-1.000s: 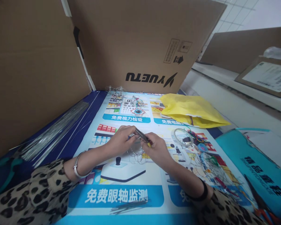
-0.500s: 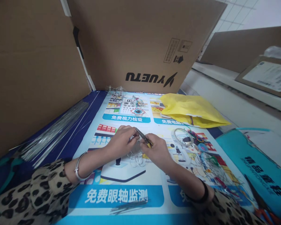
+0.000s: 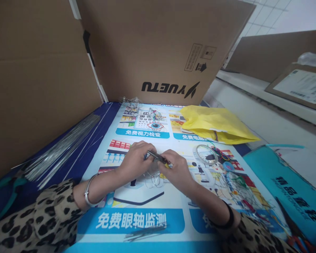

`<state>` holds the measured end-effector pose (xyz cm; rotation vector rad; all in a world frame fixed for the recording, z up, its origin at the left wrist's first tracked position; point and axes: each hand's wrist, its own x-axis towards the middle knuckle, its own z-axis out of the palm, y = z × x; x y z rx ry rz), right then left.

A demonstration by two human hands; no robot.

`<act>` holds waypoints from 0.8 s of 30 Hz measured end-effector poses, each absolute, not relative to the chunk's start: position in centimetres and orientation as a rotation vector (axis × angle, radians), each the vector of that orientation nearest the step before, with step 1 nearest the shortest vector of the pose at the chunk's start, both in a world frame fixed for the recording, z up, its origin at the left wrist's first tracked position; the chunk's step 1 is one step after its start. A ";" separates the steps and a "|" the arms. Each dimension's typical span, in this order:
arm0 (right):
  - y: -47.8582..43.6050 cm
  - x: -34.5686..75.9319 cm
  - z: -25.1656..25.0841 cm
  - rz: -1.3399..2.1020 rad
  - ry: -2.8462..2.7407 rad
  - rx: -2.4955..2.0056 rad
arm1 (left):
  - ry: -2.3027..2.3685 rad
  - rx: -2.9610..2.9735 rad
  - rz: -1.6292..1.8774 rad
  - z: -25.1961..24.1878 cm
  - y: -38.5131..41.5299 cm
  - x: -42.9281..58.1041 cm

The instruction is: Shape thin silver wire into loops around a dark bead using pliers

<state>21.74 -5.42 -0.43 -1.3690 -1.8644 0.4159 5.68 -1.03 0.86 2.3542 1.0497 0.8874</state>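
My right hand (image 3: 176, 168) is closed round the yellow handles of a pair of pliers (image 3: 157, 155), whose dark jaws point left. At the jaw tips my left hand (image 3: 137, 159) pinches with thumb and forefinger; a thin wire seems to be held there, mostly hidden by the fingers. Below and between both hands hang loops of thin silvery wire (image 3: 155, 179), over the printed poster (image 3: 137, 195). On the poster nearest me lies a small bundle of short dark wire pieces (image 3: 146, 232).
Long straight wires (image 3: 64, 149) lie at left beside teal-handled pliers (image 3: 9, 193). To the right are a clear tape roll (image 3: 206, 154), tangled coloured wires (image 3: 237, 189), a yellow bag (image 3: 216, 121), a teal bag (image 3: 287, 189) and scissors (image 3: 295, 232). Cardboard (image 3: 158, 45) stands behind.
The pliers have turned from steeply slanted to flatter, their jaws now lower and further left by the left fingers. Both hands stay in nearly the same place.
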 end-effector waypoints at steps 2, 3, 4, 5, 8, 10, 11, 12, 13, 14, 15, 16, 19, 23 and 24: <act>-5.4 21.8 -0.4 0.398 -1.870 -1.359 | 1.019 2.312 0.929 1.2 -1.1 5.7; -5.4 21.8 -0.4 0.393 -1.875 -1.360 | 1.006 2.293 0.937 1.4 -1.1 5.7; -5.4 21.9 -0.4 0.389 -1.881 -1.364 | 0.998 2.275 0.932 1.6 -1.2 5.6; -5.4 21.9 -0.3 0.384 -1.887 -1.370 | 0.990 2.262 0.914 1.8 -1.2 5.6; -5.5 22.0 -0.3 0.384 -1.892 -1.380 | 0.963 2.257 0.830 2.4 -1.1 5.5; -5.4 22.0 -0.2 0.413 -1.886 -1.376 | 0.971 2.274 0.790 2.7 -1.1 5.4; -5.4 22.0 -0.2 0.438 -1.884 -1.368 | 0.987 2.284 0.776 2.8 -1.0 5.4; -5.4 22.0 -0.2 0.465 -1.880 -1.360 | 1.009 2.285 0.763 2.9 -1.0 5.4; -5.4 22.0 -0.2 0.493 -1.872 -1.353 | 1.033 2.277 0.747 2.9 -0.9 5.4; -5.4 22.0 -0.2 0.520 -1.857 -1.351 | 1.060 2.259 0.727 3.0 -0.9 5.3; -5.4 22.0 -0.2 0.545 -1.829 -1.361 | 1.088 2.231 0.707 3.0 -0.9 5.3; -5.4 22.0 -0.2 0.571 -1.790 -1.385 | 1.112 2.198 0.687 3.1 -0.8 5.3; -5.5 21.9 -0.1 0.634 -1.680 -1.492 | 1.152 2.128 0.625 3.2 -0.9 5.3; -5.6 21.7 0.0 0.573 -1.730 -1.526 | 1.131 2.169 0.564 3.2 -0.9 5.2; -5.7 21.7 0.1 0.542 -1.761 -1.515 | 1.128 2.187 0.562 3.2 -0.9 5.2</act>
